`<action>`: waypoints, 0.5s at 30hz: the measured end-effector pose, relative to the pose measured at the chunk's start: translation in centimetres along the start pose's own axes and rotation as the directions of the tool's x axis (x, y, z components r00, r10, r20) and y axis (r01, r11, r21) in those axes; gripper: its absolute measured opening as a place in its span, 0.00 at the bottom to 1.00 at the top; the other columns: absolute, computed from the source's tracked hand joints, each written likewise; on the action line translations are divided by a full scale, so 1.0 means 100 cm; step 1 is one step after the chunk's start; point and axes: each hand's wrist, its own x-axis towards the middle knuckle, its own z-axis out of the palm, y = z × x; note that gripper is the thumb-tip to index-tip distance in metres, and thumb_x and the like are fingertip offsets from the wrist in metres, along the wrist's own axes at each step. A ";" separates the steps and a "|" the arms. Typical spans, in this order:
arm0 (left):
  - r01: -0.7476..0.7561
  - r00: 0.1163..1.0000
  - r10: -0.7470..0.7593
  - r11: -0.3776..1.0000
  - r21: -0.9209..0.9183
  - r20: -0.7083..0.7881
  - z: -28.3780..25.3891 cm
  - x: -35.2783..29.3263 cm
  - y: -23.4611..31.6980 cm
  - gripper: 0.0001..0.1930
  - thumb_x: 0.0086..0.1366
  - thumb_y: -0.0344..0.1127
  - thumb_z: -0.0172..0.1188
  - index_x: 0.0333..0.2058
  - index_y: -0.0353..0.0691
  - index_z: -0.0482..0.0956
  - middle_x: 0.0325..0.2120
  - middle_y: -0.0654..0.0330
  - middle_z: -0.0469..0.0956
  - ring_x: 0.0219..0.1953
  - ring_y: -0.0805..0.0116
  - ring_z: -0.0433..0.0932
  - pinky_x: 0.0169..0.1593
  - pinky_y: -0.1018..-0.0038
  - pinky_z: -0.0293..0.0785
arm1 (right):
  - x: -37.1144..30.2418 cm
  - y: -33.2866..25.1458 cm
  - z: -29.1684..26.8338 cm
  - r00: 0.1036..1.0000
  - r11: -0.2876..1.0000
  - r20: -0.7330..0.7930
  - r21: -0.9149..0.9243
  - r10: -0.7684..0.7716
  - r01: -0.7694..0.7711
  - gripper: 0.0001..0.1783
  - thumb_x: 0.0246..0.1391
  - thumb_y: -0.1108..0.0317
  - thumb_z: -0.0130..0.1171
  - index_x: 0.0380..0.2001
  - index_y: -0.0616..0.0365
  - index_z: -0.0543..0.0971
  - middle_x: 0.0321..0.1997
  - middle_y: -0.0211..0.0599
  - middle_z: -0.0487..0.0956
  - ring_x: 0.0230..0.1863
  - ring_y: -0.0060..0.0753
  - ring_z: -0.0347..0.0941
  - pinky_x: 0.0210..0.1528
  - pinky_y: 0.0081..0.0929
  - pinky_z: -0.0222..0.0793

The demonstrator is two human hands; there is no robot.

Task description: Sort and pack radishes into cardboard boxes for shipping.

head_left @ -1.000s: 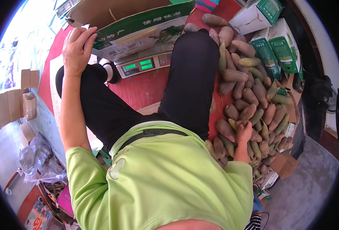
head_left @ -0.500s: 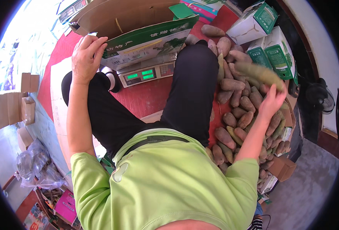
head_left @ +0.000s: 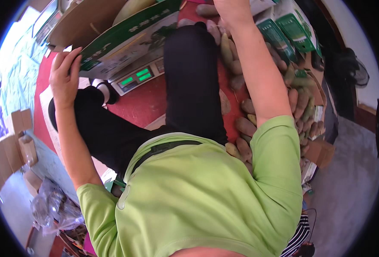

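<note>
My left hand (head_left: 65,75) grips the left edge of a cardboard box (head_left: 125,30) with green print, which sits on a weighing scale (head_left: 136,79) with green lit digits. My right arm reaches up and away over a pile of brownish oblong tubers (head_left: 241,126) lying on the red floor mat (head_left: 142,103). My right hand (head_left: 231,7) is at the top rim of the picture, near the box's right end, and is mostly cut off. What it holds is hidden. My legs in black trousers fold between the scale and the pile.
Green and white cartons (head_left: 284,30) stand behind the tubers at the upper right. A dark fan (head_left: 348,64) sits further right. Small cardboard boxes (head_left: 9,145) and a clear plastic bag (head_left: 48,205) lie at the left. A grey floor (head_left: 348,192) lies to the right.
My right hand lifted a long tuber from the pile and carried it up toward the box, out past the top rim. My left hand stayed on the box's edge.
</note>
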 end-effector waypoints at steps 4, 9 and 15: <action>-0.030 1.000 0.030 0.999 0.014 0.002 -0.006 0.003 0.002 0.10 0.59 0.26 0.59 0.40 0.40 0.81 0.30 0.58 0.74 0.33 0.65 0.75 0.38 0.74 0.71 | -0.050 0.026 -0.075 0.988 0.911 -0.106 -0.385 0.116 -0.149 0.12 0.56 0.70 0.57 0.43 0.62 0.74 0.40 0.33 0.78 0.42 0.25 0.74 0.44 0.26 0.72; 0.010 0.999 -0.011 1.000 0.020 0.037 0.002 0.000 -0.005 0.11 0.61 0.28 0.59 0.42 0.42 0.81 0.33 0.59 0.76 0.35 0.66 0.76 0.39 0.74 0.72 | -0.177 0.067 -0.202 0.812 0.707 -0.431 -0.422 0.394 -0.567 0.14 0.53 0.66 0.60 0.44 0.53 0.76 0.38 0.27 0.79 0.37 0.20 0.74 0.34 0.19 0.68; -0.045 0.998 0.043 0.998 0.040 0.037 0.005 0.002 -0.012 0.10 0.63 0.29 0.57 0.43 0.41 0.80 0.37 0.57 0.77 0.40 0.64 0.76 0.45 0.73 0.70 | -0.366 0.125 -0.303 0.507 0.423 -0.737 -0.325 0.448 -0.846 0.12 0.48 0.71 0.62 0.38 0.57 0.78 0.32 0.33 0.79 0.31 0.28 0.75 0.34 0.25 0.72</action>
